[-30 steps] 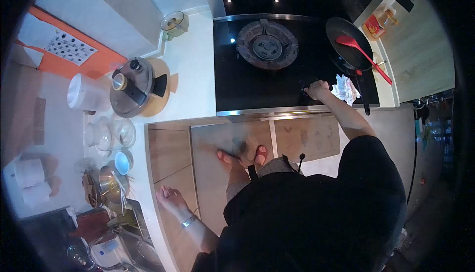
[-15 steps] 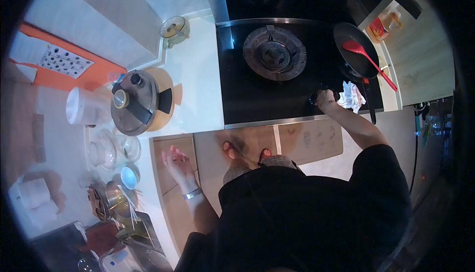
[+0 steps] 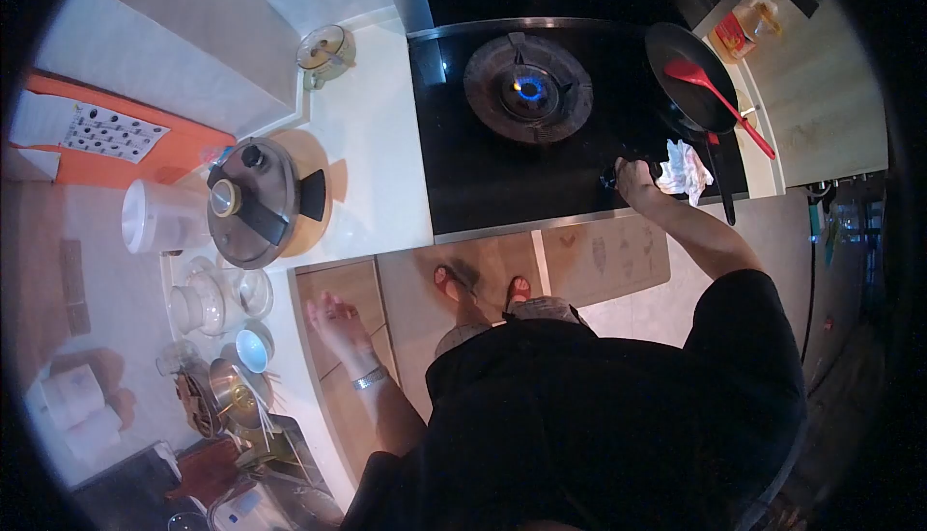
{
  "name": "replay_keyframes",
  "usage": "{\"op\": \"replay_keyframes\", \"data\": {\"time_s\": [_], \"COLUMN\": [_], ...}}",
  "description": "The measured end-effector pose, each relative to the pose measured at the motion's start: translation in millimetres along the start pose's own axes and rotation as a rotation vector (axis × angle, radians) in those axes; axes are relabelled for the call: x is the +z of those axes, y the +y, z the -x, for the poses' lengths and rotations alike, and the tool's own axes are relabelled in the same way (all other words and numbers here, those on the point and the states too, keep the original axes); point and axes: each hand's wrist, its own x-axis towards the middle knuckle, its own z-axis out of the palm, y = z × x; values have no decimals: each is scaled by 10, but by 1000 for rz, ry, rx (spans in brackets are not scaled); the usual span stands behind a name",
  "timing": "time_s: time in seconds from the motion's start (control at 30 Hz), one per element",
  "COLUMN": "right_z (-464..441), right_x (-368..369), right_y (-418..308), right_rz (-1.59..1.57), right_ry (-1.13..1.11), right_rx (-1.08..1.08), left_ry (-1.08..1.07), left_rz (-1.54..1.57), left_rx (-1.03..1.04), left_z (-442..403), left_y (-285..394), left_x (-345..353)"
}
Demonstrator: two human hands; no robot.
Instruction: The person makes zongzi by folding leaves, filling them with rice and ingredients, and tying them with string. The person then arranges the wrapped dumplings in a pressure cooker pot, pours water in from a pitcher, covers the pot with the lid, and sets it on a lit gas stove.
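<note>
My right hand (image 3: 634,180) is closed on a dark stove knob (image 3: 612,176) near the front edge of the black cooktop (image 3: 521,188). On the burner (image 3: 529,89), a small blue flame with a yellow tip burns at the centre. A crumpled white cloth (image 3: 686,172) lies just right of that hand. Farther right is a black frying pan (image 3: 676,97), with a red spatula (image 3: 715,92) resting across it. My left hand (image 3: 336,326) hangs in the air beside the left counter's edge, fingers apart and holding nothing.
A pressure cooker (image 3: 253,203) stands on the left counter (image 3: 372,164), a glass cup (image 3: 325,51) behind it. Nearer are a blue bowl (image 3: 253,349), a metal bowl (image 3: 232,391) with chopsticks and glassware. An oil bottle (image 3: 742,31) stands at the back right.
The left burner, unlit before, now shows a flame. My right hand stays at the knob, and my left hand remains raised with fingers apart. The view has shifted slightly.
</note>
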Motion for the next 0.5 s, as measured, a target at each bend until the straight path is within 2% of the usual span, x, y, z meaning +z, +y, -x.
{"op": "replay_keyframes", "data": {"time_s": [0.07, 0.2, 0.27, 0.3, 0.37, 0.43, 0.5], "right_z": [-49, -26, -44, -36, -158, -164, 53], "right_x": [-41, -15, -88, -109, 42, -237, -1032], "right_y": [8, 16, 14, 38, -24, 81, -10], "right_rz": [-124, -91, -110, -175, -85, -420, -503], "right_ry": [-91, -75, -13, -89, -14, -176, -53], "right_rx": [54, -4, 125, 96, 188, 199, 166], "left_ry": [58, 72, 68, 86, 43, 59, 53], "left_rz": [14, -11, 5, 5, 52, 44, 56], "left_rx": [-25, -19, -5, 6, 8, 80, 161], "left_z": [101, 253, 202, 119, -83, -213, -486], "left_y": [-17, 46, 113, 163, 263, 480, 761], "left_x": [90, 111, -2, -106, -339, -368, -203]}}
